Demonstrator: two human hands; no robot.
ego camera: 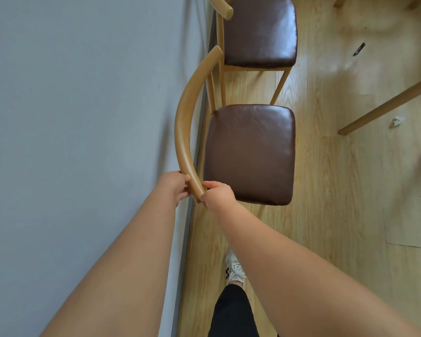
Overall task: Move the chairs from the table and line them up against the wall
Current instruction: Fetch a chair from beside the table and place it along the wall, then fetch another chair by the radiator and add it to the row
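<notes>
A wooden chair with a brown leather seat stands with its curved backrest against the grey wall. My left hand grips the near end of the backrest from the wall side. My right hand grips the same end from the seat side. A second matching chair stands just beyond it, also backed to the wall, its legs close to the first chair's seat.
Light wooden table legs slant in at the right over the wood floor. A small dark object and a white scrap lie on the floor. My foot in a white shoe stands near the baseboard.
</notes>
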